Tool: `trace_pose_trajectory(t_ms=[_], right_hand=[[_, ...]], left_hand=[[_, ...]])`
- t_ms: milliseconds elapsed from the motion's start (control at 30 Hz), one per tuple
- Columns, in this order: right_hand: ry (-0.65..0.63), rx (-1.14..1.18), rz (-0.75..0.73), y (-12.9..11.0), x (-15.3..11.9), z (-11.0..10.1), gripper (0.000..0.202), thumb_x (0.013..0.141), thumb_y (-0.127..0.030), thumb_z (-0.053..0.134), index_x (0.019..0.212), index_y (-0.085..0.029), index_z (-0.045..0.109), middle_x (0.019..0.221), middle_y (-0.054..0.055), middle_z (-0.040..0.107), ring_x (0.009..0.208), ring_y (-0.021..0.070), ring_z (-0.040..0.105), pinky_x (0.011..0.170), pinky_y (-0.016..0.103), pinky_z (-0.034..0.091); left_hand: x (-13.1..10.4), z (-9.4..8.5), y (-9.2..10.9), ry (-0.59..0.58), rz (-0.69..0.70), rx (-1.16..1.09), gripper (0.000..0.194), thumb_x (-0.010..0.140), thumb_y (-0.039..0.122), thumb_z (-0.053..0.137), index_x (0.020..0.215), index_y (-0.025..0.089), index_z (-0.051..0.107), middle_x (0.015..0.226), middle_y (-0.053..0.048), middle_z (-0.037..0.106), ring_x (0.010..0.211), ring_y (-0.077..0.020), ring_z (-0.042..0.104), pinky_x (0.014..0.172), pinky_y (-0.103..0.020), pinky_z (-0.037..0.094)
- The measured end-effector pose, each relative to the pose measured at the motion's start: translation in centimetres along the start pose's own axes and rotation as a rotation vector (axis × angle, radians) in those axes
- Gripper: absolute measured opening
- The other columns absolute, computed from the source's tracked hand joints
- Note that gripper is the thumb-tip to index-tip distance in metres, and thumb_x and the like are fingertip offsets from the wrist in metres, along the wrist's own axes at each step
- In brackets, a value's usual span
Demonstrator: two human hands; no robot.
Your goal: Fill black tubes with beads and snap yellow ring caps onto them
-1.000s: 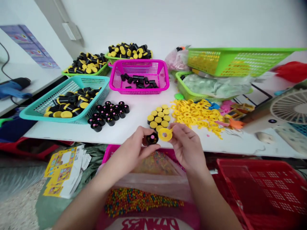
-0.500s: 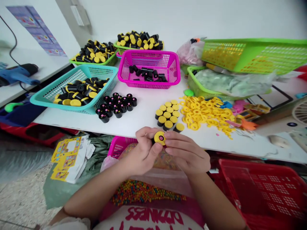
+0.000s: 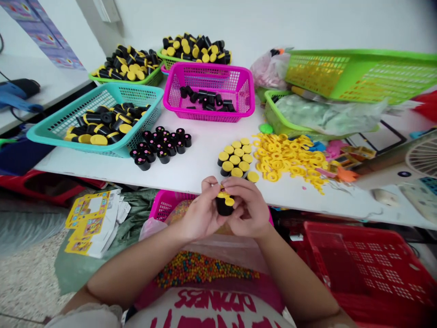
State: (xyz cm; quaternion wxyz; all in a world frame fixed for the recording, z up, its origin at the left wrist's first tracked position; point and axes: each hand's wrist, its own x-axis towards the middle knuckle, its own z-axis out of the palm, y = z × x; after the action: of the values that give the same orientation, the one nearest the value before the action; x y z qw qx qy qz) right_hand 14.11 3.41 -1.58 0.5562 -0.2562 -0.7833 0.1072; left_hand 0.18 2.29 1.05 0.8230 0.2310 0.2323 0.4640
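A small black plastic cylinder (image 3: 224,209) is held upright between both hands, just off the table's front edge. My left hand (image 3: 201,216) is closed around its left side. The fingers of my right hand (image 3: 251,207) grip it from the right and pinch at the yellow ring piece (image 3: 224,196) on its top, partly covered by the fingers. Beyond the hands, yellow-topped black cylinders (image 3: 236,172) stand grouped on the table. To their right lies a heap of loose yellow rings (image 3: 280,159). Black cylinders with pink centres (image 3: 163,156) stand together at the left.
A teal basket (image 3: 44,132) and a magenta basket (image 3: 209,116) hold more cylinders, with green baskets (image 3: 150,80) heaped behind. Another green basket (image 3: 358,77) stands right, near a fan (image 3: 423,157). Colourful beads (image 3: 205,269) lie in a bag below my hands. A red crate (image 3: 375,273) is lower right.
The cylinder has tipped from showing its ringed top to standing upright with its black side visible. My right hand has turned and curled closer around it. The camera view has shifted slightly.
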Motion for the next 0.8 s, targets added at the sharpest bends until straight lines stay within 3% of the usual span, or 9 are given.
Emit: trace_pose_trajectory(t_ms=[133,233,300,367,467,533,600,700,800], right_hand=[[0.016,0.034,0.051,-1.0,0.2,0.0,0.054,0.072,-0.005,0.056,0.124,-0.022,0.056,0.112,0.011,0.063,0.108,0.0248,0.064,0.077,0.036,0.061],[-0.029,0.152,0.178,-0.7,0.2,-0.6,0.053,0.073,-0.008,0.068,0.123,-0.025,0.06,0.117,0.01,0.063,0.109,0.0246,0.064,0.078,0.035,0.06],[-0.062,0.331,0.245,-0.2,0.2,-1.0,0.045,0.077,-0.015,0.075,0.118,-0.029,0.066,0.12,0.008,0.065,0.111,0.0242,0.064,0.083,0.037,0.06],[-0.029,0.511,0.288,0.3,0.0,-1.1,0.027,0.081,-0.024,0.075,0.107,-0.032,0.073,0.117,0.005,0.067,0.115,0.024,0.063,0.094,0.042,0.057],[0.063,0.664,0.477,0.4,-0.1,-0.7,0.032,0.081,-0.035,0.077,0.112,-0.034,0.071,0.122,0.004,0.065,0.118,0.0221,0.061,0.1,0.043,0.054],[-0.015,0.722,0.668,0.3,-0.1,-0.4,0.045,0.08,-0.039,0.077,0.123,-0.029,0.066,0.122,0.007,0.066,0.111,0.02,0.064,0.092,0.037,0.058],[-0.128,0.772,0.79,0.1,-0.1,-0.3,0.04,0.084,-0.04,0.073,0.119,-0.021,0.068,0.109,0.007,0.071,0.096,0.0168,0.068,0.083,0.031,0.059],[-0.136,0.798,0.842,0.2,0.1,-0.4,0.032,0.082,-0.039,0.075,0.104,-0.016,0.072,0.088,0.003,0.071,0.076,0.0126,0.065,0.069,0.026,0.057],[-0.1,0.747,0.816,0.4,0.0,-0.5,0.039,0.08,-0.042,0.076,0.107,-0.015,0.07,0.086,0.003,0.07,0.072,0.0125,0.064,0.063,0.025,0.055]], left_hand=[[0.2,0.4,-0.1,-0.052,-0.074,-0.093,0.038,0.082,0.036,0.066,0.094,0.027,0.031,0.079,0.005,0.051,0.059,-0.0109,0.056,0.043,-0.015,0.037],[0.0,-0.3,-0.4,-0.12,0.002,0.013,0.036,0.09,0.049,0.059,0.094,0.028,0.029,0.079,0.004,0.052,0.063,-0.0113,0.057,0.043,-0.013,0.035],[-0.2,-1.2,-0.4,-0.16,0.126,0.232,0.032,0.095,0.056,0.049,0.101,0.03,0.03,0.087,0.002,0.055,0.076,-0.0128,0.059,0.054,-0.017,0.044],[-0.4,-2.2,-0.1,-0.195,0.295,0.57,0.029,0.098,0.054,0.044,0.109,0.031,0.031,0.102,-0.002,0.057,0.096,-0.015,0.059,0.078,-0.028,0.05],[-0.2,-3.6,0.9,-0.299,0.57,1.114,0.028,0.099,0.05,0.043,0.113,0.027,0.037,0.116,-0.007,0.056,0.118,-0.0206,0.049,0.103,-0.043,0.038],[0.2,-4.4,1.7,-0.317,0.694,1.414,0.03,0.097,0.048,0.045,0.115,0.024,0.041,0.116,-0.009,0.057,0.12,-0.0247,0.047,0.105,-0.048,0.034],[0.4,-5.0,2.2,-0.277,0.761,1.63,0.03,0.096,0.043,0.048,0.117,0.022,0.046,0.117,-0.011,0.057,0.118,-0.0263,0.048,0.102,-0.049,0.035],[0.6,-4.9,2.3,-0.258,0.888,1.727,0.022,0.094,0.031,0.052,0.115,0.023,0.05,0.117,-0.009,0.057,0.113,-0.0247,0.052,0.097,-0.045,0.037],[0.6,-4.0,2.0,-0.234,0.969,1.691,0.019,0.092,0.022,0.055,0.11,0.028,0.056,0.114,-0.004,0.061,0.109,-0.0223,0.055,0.093,-0.041,0.037]])
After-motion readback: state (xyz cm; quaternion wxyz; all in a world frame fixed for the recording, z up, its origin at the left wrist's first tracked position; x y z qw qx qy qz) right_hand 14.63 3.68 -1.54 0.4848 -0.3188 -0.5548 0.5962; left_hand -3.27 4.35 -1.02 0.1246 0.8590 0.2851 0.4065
